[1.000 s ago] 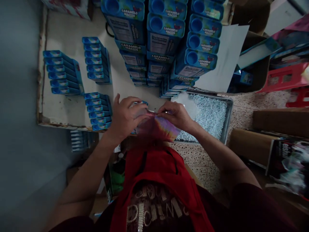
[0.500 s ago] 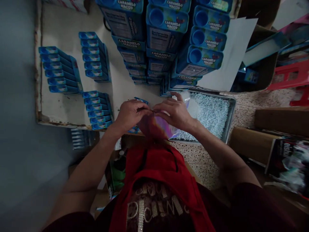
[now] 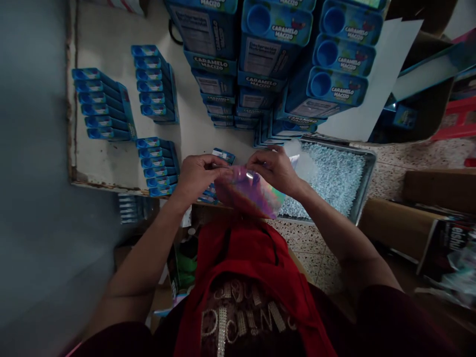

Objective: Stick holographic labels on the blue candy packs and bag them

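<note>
White table (image 3: 197, 134) with blue boxes (image 3: 275, 29)

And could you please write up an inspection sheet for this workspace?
Surface: white tabletop, edge worn and chipped.
Job's things: iridescent pouch between the hands; CARAMELO MACIZO boxes in tall stacks; slim blue boxes in three rows; tray of pale blue pellets at right.
Clutter: cardboard boxes and crumpled plastic at right.
Hands: left hand and right hand pinch the pouch's upper edge.
Cables: black loop beside the stacks, possibly a cord.
Surroundings: speckled tile floor; grey wall at left.
</note>
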### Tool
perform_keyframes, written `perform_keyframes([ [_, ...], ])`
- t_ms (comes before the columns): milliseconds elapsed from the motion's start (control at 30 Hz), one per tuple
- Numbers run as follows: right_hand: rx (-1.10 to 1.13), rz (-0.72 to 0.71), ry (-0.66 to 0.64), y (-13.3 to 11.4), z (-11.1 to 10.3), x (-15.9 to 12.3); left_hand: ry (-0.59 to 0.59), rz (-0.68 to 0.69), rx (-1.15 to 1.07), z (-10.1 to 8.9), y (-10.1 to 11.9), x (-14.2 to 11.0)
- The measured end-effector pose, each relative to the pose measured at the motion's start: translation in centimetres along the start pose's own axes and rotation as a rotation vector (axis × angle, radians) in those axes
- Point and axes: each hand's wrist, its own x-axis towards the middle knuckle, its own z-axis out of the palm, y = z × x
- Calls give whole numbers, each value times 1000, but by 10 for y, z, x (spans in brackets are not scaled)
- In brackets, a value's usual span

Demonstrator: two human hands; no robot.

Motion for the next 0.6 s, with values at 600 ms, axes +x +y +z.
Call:
perform_keyframes([
  [600, -34, 263, -155, 11, 43, 72, 37, -17, -136, -33, -73, 29],
])
